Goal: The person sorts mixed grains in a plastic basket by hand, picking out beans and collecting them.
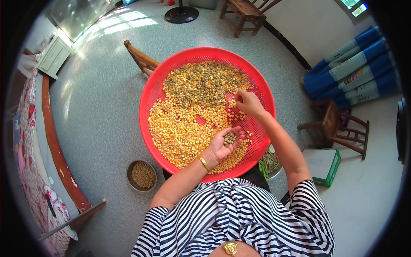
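Observation:
A round red perforated basket [262, 73] is in front of me, tilted slightly in the fisheye picture. Yellow corn kernels [180, 137] cover its near and left part. In the far part, greenish-brown round beans [205, 83] lie mixed with corn. My left hand [221, 145], palm up over the near corn, cups a small heap of the same beans [230, 138]. At the basket's right side, my right hand [249, 103] is closed with its fingertips pressed together just above some scattered kernels; whatever they pinch is hidden.
A metal bowl [129, 174] of brown seeds or pods stands on the floor at left. Another bowl with green stalks [269, 163] is partly under the basket at right. Around are wooden chairs [332, 124], a green-and-white box [320, 165], a bed [51, 141] and a black round stand base [181, 15].

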A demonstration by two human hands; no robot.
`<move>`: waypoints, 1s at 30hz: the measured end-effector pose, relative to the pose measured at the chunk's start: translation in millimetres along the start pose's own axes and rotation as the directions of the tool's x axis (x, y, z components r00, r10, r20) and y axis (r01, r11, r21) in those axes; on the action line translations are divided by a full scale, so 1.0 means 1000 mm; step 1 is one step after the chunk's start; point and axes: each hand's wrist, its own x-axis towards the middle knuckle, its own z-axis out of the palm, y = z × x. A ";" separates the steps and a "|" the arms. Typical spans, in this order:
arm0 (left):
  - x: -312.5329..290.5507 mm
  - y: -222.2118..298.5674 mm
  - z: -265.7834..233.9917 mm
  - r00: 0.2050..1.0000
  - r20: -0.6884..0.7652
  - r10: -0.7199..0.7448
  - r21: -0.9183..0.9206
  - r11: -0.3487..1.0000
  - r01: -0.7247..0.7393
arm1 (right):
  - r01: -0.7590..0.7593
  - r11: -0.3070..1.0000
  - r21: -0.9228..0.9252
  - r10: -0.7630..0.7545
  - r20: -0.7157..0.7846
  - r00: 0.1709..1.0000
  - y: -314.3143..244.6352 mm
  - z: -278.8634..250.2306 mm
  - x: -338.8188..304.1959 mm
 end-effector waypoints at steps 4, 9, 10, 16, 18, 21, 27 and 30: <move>-0.001 -0.002 0.004 1.000 -0.010 0.005 0.019 1.000 -0.005 | -0.023 0.923 0.384 -0.098 0.292 0.952 -0.008 -0.027 -0.026; -0.003 -0.004 0.008 0.992 -0.113 0.054 0.042 0.998 -0.050 | -0.040 0.832 0.553 -0.283 0.486 0.827 -0.023 -0.036 -0.033; -0.003 -0.004 0.008 0.992 -0.112 0.052 0.047 0.998 -0.047 | 0.055 0.866 0.496 -0.263 0.360 0.895 -0.019 -0.033 -0.029; 0.001 -0.001 -0.003 1.000 -0.019 -0.004 0.010 1.000 0.005 | 0.040 0.976 0.213 -0.028 -0.055 0.998 0.015 0.000 0.022; 0.001 -0.002 -0.001 0.999 -0.034 0.000 0.006 1.000 0.000 | 0.030 0.991 0.130 -0.012 -0.135 0.991 0.017 0.007 0.031; 0.000 -0.001 0.000 0.999 -0.045 0.008 0.014 1.000 -0.007 | 0.046 0.998 -0.043 -0.053 -0.184 0.981 0.013 0.014 0.039; -0.001 0.000 0.001 0.999 -0.027 0.019 0.004 1.000 -0.019 | -0.047 0.973 -0.227 0.018 -0.127 0.992 0.006 0.024 0.042; 0.000 0.000 0.000 1.000 -0.020 0.017 -0.007 1.000 -0.017 | -0.077 0.966 -0.246 0.053 -0.103 0.993 0.004 0.023 0.042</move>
